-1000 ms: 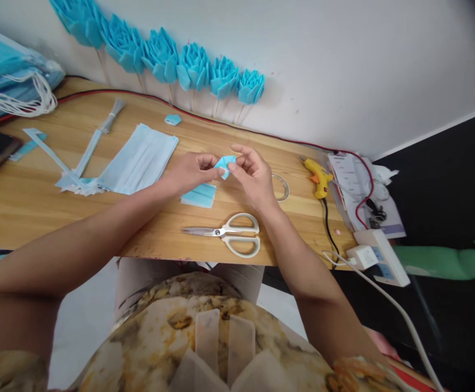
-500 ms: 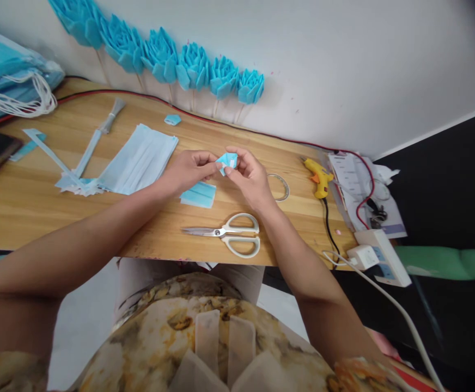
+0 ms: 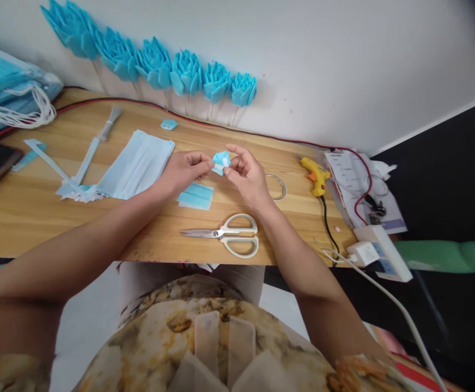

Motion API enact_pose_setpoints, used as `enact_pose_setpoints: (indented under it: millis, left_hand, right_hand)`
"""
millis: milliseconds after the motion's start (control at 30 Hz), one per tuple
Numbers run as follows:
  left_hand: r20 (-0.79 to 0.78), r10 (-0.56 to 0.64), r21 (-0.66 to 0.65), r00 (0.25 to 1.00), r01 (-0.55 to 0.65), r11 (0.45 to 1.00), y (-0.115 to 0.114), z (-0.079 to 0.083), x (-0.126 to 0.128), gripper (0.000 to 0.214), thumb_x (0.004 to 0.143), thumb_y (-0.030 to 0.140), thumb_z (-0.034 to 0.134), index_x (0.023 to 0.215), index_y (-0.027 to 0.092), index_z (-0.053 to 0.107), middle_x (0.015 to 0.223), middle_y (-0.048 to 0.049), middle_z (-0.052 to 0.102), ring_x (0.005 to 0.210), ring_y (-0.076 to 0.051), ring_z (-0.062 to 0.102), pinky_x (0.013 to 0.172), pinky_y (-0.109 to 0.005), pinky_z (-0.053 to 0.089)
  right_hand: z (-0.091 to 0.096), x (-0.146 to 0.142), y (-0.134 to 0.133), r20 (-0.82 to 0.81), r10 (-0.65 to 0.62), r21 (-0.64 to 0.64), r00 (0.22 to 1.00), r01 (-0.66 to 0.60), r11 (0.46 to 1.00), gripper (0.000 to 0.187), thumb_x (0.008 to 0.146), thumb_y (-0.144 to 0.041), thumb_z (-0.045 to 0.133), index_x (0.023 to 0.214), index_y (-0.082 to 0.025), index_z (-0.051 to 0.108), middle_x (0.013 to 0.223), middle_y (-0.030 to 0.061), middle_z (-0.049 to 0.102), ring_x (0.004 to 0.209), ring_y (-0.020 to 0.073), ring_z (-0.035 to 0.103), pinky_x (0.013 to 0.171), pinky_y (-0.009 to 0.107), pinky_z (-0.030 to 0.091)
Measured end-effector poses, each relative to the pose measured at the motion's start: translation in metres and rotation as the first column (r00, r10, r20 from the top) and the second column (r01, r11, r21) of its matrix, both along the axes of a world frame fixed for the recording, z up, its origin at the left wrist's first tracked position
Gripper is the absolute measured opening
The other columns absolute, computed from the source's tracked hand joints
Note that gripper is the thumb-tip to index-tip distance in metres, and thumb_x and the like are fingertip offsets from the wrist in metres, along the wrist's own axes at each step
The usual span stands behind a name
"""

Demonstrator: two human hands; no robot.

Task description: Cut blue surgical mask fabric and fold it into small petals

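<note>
Over the middle of the wooden table (image 3: 25, 207), both hands pinch one small folded blue piece (image 3: 221, 160) with a white strip on it. My left hand (image 3: 182, 171) grips its left side with fingertips closed. My right hand (image 3: 248, 174) grips its right side between thumb and forefinger, the other fingers curled. Just below the hands lies a flat blue rectangle of cut mask fabric (image 3: 195, 196). White-handled scissors (image 3: 229, 235) lie closed near the front edge.
A stack of blue face masks (image 3: 135, 163) and cut strips (image 3: 69, 169) lie to the left. Blue fabric roses (image 3: 156, 54) lean along the wall. A tape roll (image 3: 278, 186), yellow glue gun (image 3: 315, 175), power strip (image 3: 378, 247) and cables sit at the right.
The hands have turned the small blue piece so that its white strip shows and lifted it slightly. The view has shifted a little to the left.
</note>
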State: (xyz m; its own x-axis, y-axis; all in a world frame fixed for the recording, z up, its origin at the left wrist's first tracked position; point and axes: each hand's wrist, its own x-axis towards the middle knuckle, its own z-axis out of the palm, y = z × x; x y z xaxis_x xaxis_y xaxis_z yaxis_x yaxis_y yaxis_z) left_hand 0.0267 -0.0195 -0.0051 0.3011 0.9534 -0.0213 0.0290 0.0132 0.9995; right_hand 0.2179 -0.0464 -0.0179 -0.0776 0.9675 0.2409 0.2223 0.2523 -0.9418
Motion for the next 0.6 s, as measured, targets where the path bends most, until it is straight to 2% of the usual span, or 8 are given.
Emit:
enact_pose_setpoints:
  millis: [233,433,600]
  left_hand:
    - [-0.003,-0.005,0.032,1.0,0.005,0.999,0.002,-0.001,0.0,0.029,0.071,0.044,0.079,0.072,0.018,0.067,0.064,0.0016,0.06,0.06,-0.01,0.05,0.061,-0.024,0.043]
    - [0.013,0.085,0.098,0.996,-0.086,0.991,0.006,0.0,-0.003,0.03,0.079,0.046,0.067,0.067,0.02,0.062,0.064,0.0001,0.059,0.061,-0.012,0.05,0.061,-0.025,0.043]
    - [-0.03,0.117,0.112,0.993,-0.113,0.987,0.008,-0.001,-0.006,0.029,0.079,0.044,0.066,0.065,0.019,0.061,0.063,0.0009,0.058,0.06,-0.011,0.048,0.06,-0.024,0.041]
  right_hand:
    - [-0.002,0.002,0.004,-0.072,-0.05,-0.052,0.996,0.047,0.998,0.052,0.079,-0.038,0.073,0.129,-0.026,0.064,0.083,-0.0024,0.068,0.079,0.0162,0.063,0.08,0.034,0.054]
    - [-0.003,0.005,0.008,-0.183,-0.147,-0.122,0.972,0.126,0.984,0.047,0.074,-0.042,0.077,0.116,-0.021,0.071,0.083,-0.0023,0.069,0.077,0.0146,0.063,0.082,0.035,0.054]
    - [-0.006,0.008,0.012,-0.216,-0.176,-0.175,0.96,0.139,0.975,0.046,0.073,-0.044,0.077,0.111,-0.02,0.071,0.085,-0.001,0.072,0.074,0.0135,0.062,0.075,0.032,0.054]
